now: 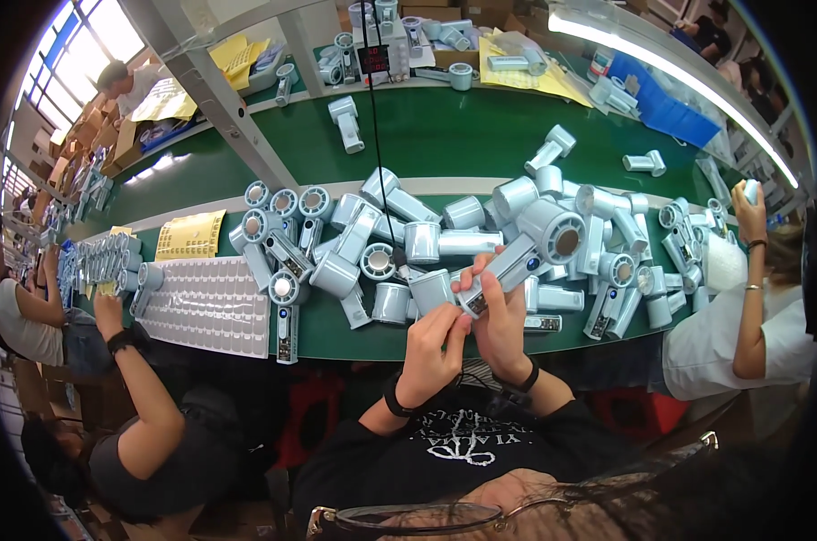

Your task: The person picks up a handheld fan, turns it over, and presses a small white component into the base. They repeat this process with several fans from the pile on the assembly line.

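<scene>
My right hand (pixel 501 326) is wrapped round the handle of a pale blue handheld fan (pixel 515 263). The fan is tilted, its round head up and to the right, with a copper-coloured disc in the middle. An open part of the handle shows electronics near the lower end. Close against that end, my left hand (pixel 432 353) is closed, thumb and fingertips pinched together. What lies between those fingertips is too small to make out. Just beyond my hands a heap of similar fans (pixel 422 242) covers the bench.
A white moulded tray (pixel 206 307) and a yellow sheet (pixel 190 235) lie on the green bench (pixel 291 135) at left. A black cable (pixel 377 117) hangs over the heap. Co-workers sit on both sides; one hand (pixel 749 212) at right holds a part. A blue bin (pixel 670 106) stands far right.
</scene>
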### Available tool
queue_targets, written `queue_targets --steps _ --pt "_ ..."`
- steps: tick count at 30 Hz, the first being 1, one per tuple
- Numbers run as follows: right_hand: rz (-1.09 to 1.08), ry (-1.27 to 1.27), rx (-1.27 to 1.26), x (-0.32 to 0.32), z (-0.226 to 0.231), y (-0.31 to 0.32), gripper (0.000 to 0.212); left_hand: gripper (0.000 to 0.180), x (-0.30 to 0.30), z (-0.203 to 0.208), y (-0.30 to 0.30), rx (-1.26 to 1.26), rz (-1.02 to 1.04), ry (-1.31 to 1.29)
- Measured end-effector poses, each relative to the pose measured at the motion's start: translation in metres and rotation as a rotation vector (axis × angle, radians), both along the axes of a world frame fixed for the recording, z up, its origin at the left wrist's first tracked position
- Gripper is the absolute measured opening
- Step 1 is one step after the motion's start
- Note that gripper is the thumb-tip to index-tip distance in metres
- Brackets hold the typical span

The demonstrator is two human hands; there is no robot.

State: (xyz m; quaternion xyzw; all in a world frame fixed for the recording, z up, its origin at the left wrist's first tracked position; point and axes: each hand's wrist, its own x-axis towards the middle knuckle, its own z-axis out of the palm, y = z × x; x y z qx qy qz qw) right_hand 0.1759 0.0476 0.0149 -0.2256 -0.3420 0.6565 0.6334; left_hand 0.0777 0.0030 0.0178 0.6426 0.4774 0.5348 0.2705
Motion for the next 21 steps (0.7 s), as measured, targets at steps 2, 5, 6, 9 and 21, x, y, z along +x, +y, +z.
queue_targets --steps 2,5,6,9,21 --pt "-0.033 -0.031 0.036 0.000 -0.002 -0.001 0.041 0.008 -0.001 -0.003 -0.004 -0.052 -0.026 -0.038" --pt "0.002 -0.209 0.043 0.006 -0.003 -0.001 0.049 0.007 -0.009 -0.011 0.001 -0.088 -0.085 -0.062" --pt "-0.002 -0.206 0.044 0.008 -0.003 -0.001 0.049 0.007 -0.012 -0.014 0.003 -0.102 -0.126 -0.072" --pt "0.106 -0.315 0.129 0.017 0.000 0.000 0.058 0.008 -0.016 -0.021 0.003 -0.103 -0.143 -0.125" --pt "0.253 -1.070 0.508 0.074 0.011 0.019 0.075 0.020 -0.030 -0.023 -0.018 -0.195 -0.194 -0.643"
